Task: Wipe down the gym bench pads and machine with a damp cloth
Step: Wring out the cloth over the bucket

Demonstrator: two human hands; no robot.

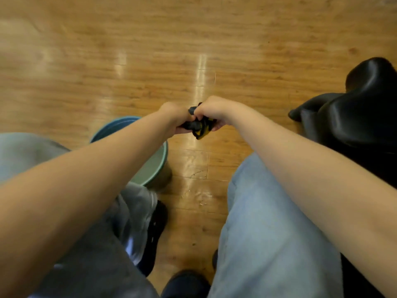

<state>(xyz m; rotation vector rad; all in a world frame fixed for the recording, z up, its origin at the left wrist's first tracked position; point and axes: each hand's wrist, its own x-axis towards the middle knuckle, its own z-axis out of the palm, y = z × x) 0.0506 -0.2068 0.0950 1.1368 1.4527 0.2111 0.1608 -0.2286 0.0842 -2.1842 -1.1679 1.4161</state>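
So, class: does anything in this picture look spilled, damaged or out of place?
Little stands out. Both hands grip the bunched cloth over bare floor, not the basin. Faint specks near the feet may be drips; too small to tell.

Glossy wood-plank floor [150, 61], warm orange-brown, boards running left-right. Two bright overhead-light streaks reflect down the middle. Teal round basin [160, 162] sits on the floor, lower left of centre. A few small wet spots shine on the boards beside it.
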